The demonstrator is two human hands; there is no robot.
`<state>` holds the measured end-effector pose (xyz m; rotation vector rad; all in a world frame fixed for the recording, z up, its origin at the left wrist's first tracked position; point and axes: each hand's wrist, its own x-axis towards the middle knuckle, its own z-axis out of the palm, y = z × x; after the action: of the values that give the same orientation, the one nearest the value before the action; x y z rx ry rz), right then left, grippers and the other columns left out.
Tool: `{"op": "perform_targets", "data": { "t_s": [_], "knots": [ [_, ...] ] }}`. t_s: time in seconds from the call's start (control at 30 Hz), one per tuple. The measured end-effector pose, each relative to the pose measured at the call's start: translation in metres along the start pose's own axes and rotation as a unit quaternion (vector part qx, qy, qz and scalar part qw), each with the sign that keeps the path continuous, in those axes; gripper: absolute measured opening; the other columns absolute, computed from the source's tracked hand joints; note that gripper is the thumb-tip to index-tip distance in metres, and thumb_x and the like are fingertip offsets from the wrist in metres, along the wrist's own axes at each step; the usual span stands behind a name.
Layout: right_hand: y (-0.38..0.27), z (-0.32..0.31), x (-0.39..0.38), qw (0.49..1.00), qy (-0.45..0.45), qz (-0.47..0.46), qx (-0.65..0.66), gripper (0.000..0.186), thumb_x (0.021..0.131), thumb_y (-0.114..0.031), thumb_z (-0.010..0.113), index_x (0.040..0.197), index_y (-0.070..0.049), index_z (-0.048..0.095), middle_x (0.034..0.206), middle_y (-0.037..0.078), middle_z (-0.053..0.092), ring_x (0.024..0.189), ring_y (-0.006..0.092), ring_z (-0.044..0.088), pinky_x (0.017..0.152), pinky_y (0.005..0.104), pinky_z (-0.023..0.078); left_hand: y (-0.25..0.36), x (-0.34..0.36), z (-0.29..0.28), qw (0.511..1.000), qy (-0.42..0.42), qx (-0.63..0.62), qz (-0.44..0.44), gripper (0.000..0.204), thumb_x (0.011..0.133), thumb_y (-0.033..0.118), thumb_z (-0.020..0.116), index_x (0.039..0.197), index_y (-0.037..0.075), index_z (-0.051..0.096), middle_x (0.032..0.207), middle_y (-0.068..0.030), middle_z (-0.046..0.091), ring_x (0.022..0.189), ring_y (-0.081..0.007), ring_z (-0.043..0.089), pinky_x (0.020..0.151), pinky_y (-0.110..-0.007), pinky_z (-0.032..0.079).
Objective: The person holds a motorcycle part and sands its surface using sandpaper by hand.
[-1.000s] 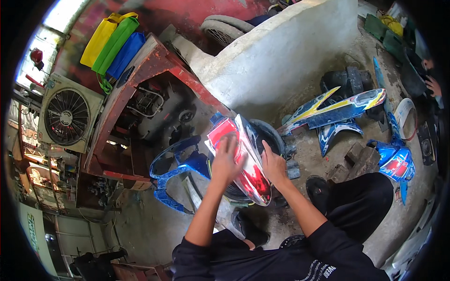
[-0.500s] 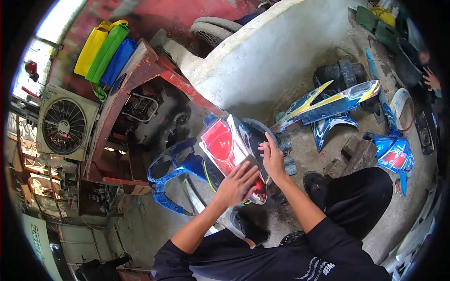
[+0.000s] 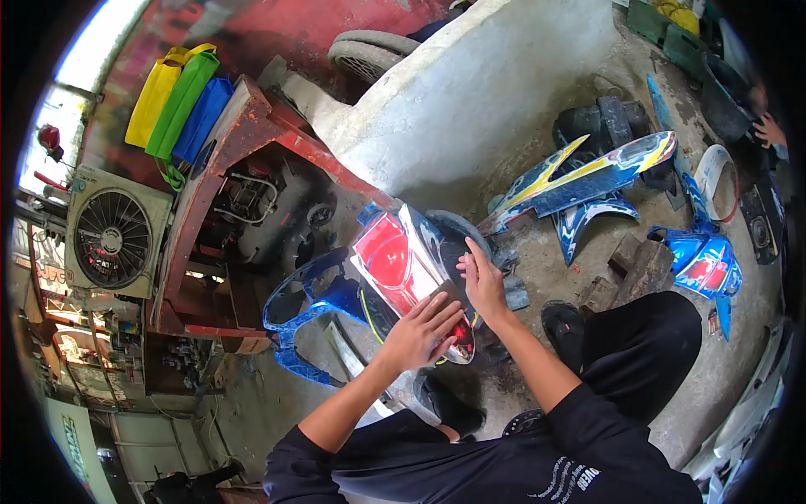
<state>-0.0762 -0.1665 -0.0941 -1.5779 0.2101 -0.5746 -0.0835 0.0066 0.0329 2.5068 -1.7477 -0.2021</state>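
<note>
"Concrete floor [image 3: 252, 407]: red-and-white panel [image 3: 388, 256], where?"
"Centre, under left hand [image 3: 414, 338]: fingers flat, dark sheet [image 3: 452, 291] at tips. Right hand [image 3: 485, 290] beside it, fingers loosely extended."
"Done?"
"Red, white both showing; completion unclear."

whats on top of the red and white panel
The left hand lies over the lower part of the red and white panel, a small dark piece showing at its fingertips. The surface beneath the palm is hidden.

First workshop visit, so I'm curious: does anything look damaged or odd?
The blue-and-yellow panel at right: pale patches make its paint look worn. The red frame at left looks chipped. No obvious break shows in the red-and-white panel under the left hand.
</note>
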Motion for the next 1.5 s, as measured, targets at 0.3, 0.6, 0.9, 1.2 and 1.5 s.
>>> {"op": "perform_targets", "data": {
  "t_s": [0.3, 0.6, 0.9, 1.2, 1.5],
  "knots": [
    [-0.008, -0.002, 0.004, 1.000, -0.020, -0.021, -0.006, 0.038, 0.103, -0.014, 0.053, 0.140, -0.005, 0.052, 0.099, 0.019, 0.071, 0.085, 0.0269, 0.073, 0.075, 0.0372, 0.057, -0.041, 0.007, 0.002, 0.951, 0.158, -0.003, -0.264, 0.051, 0.099, 0.025, 0.054, 0.144, 0.002, 0.050, 0.147, -0.0193, 0.051, 0.140, -0.0423, 0.042, 0.115, -0.047, 0.036],
    [-0.027, 0.023, 0.020, 0.989, -0.116, -0.022, -0.086, 0.067, 0.092, -0.036, 0.068, 0.143, -0.001, 0.044, 0.132, 0.023, 0.052, 0.124, 0.0394, 0.053, 0.101, 0.0462, 0.045, 0.115, 0.006, 0.089, 0.893, 0.219, 0.028, -0.393, 0.065, 0.094, 0.022, 0.060, 0.151, 0.001, 0.038, 0.158, -0.0186, 0.036, 0.147, -0.0463, 0.028, 0.115, -0.057, 0.031],
    [0.007, 0.032, 0.050, 0.968, -0.231, 0.072, -0.068, 0.092, 0.089, -0.055, 0.067, 0.152, 0.002, 0.031, 0.134, 0.031, 0.049, 0.125, 0.0436, 0.051, 0.109, 0.0467, 0.039, 0.050, 0.036, 0.044, 0.818, 0.259, -0.005, -0.513, 0.066, 0.096, 0.029, 0.058, 0.151, 0.000, 0.037, 0.152, -0.0250, 0.037, 0.142, -0.0446, 0.034, 0.115, -0.054, 0.029],
    [-0.008, 0.033, 0.049, 0.945, -0.283, 0.146, -0.071, 0.097, 0.093, -0.072, 0.046, 0.155, 0.001, 0.024, 0.146, 0.038, 0.040, 0.137, 0.0471, 0.043, 0.115, 0.0463, 0.034, 0.060, 0.033, 0.056, 0.827, 0.270, 0.038, -0.491, 0.061, 0.095, 0.022, 0.057, 0.149, -0.001, 0.040, 0.154, -0.0260, 0.037, 0.143, -0.0457, 0.034, 0.118, -0.050, 0.030],
    [0.009, 0.032, 0.047, 0.943, -0.282, 0.150, -0.091, 0.083, 0.099, -0.065, 0.040, 0.156, -0.007, 0.025, 0.126, 0.041, 0.056, 0.123, 0.0536, 0.052, 0.107, 0.0503, 0.041, -0.031, 0.029, 0.039, 0.857, 0.280, -0.032, -0.432, 0.078, 0.092, 0.039, 0.065, 0.149, -0.005, 0.038, 0.155, -0.0259, 0.037, 0.147, -0.0428, 0.028, 0.121, -0.047, 0.024]
  ]
}}
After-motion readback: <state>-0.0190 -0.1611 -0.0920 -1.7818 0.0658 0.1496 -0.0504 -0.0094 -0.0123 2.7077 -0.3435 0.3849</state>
